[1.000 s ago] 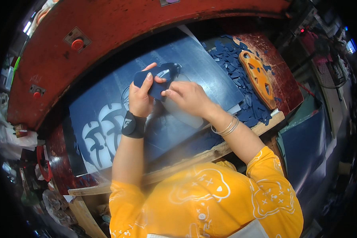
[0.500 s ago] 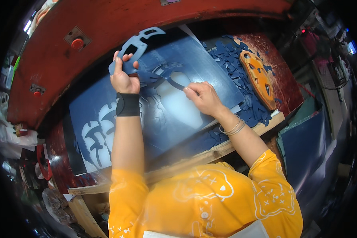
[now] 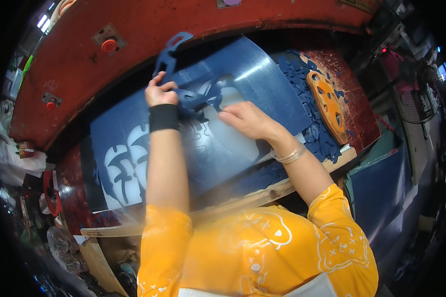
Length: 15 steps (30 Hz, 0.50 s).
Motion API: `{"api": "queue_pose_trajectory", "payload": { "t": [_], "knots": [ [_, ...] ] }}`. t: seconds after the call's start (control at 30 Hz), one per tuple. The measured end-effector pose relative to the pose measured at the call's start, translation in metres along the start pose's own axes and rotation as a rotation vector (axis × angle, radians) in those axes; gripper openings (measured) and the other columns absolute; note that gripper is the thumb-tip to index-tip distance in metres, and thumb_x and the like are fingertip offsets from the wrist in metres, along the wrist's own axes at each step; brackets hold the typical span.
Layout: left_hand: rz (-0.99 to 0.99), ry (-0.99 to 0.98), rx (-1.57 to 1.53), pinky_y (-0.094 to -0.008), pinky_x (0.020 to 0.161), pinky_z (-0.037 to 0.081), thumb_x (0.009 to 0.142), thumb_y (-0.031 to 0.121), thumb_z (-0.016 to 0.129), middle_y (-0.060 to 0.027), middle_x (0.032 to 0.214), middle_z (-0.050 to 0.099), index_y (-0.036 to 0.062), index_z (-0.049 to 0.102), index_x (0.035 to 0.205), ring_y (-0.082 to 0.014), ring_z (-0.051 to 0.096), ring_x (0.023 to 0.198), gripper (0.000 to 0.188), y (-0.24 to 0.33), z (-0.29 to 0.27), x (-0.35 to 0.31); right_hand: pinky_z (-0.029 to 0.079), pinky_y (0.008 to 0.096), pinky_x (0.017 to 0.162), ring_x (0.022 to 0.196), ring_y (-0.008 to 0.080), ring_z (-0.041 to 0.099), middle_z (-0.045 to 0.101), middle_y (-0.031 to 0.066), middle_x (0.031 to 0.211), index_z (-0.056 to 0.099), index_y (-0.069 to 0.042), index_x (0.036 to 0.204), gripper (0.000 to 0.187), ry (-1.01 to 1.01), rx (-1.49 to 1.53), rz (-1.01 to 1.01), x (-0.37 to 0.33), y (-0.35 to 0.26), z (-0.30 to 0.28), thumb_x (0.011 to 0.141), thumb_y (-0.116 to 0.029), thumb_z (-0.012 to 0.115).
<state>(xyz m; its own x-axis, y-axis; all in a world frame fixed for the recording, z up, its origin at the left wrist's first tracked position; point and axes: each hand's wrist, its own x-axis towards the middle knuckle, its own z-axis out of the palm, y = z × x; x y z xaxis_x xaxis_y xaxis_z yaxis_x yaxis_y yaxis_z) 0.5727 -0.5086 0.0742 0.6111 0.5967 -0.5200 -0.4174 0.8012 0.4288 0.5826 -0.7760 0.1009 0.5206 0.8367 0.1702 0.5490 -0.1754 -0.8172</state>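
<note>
My left hand is closed around a blue cut-out sheet piece, an openwork shape standing up past its fingers. Another part of blue cut sheet hangs between my two hands, blurred; whether it joins the upright piece I cannot tell. My right hand has its fingers together at the right end of this hanging part. Underneath lies a large blue sheet with white showing through cut-out openings at its left and a broad white opening below my right hand.
Blue scraps are heaped to the right, beside an orange template with holes. A red machine beam with a red push button spans the far side. A wooden rail edges the near side; dark blue sheets stand at right.
The upright cut-out has turned in my left hand and now looks narrower. My right hand has come nearer to the left, and the strip between them has shortened. The view has shifted slightly.
</note>
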Motion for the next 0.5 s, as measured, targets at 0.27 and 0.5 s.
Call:
{"api": "queue_pose_trajectory", "payload": {
  "t": [0.27, 0.5],
  "knots": [
    [0.894, -0.222, -0.001, -0.0243, 0.062, 0.045, 0.097, 0.019, 0.044, -0.0055, 0.085, 0.060, 0.0103, 0.057, 0.104, -0.0116, 0.053, 0.069, 0.017, 0.259, -0.040, -0.005, 0.047, 0.0358, 0.064, 0.066, 0.0284, 0.056, 0.064, 0.0124, 0.074, 0.064, -0.001, 0.083, 0.026, 0.109, -0.222, 0.280, -0.060, 0.022, -0.042, 0.087, -0.027, 0.061],
    [1.192, -0.783, 1.554, -0.0286, 0.075, 0.055, 0.078, 0.004, 0.071, -0.0094, 0.109, 0.064, 0.0087, 0.058, 0.119, -0.0174, 0.064, 0.091, 0.043, 0.100, -0.066, -0.116, 0.046, 0.0384, 0.089, 0.101, 0.0328, 0.059, 0.063, 0.0163, 0.106, 0.062, 0.000, 0.110, 0.036, 0.374, -0.264, -0.028, -0.026, -0.011, 0.002, 0.080, -0.018, 0.070]
  ]
}}
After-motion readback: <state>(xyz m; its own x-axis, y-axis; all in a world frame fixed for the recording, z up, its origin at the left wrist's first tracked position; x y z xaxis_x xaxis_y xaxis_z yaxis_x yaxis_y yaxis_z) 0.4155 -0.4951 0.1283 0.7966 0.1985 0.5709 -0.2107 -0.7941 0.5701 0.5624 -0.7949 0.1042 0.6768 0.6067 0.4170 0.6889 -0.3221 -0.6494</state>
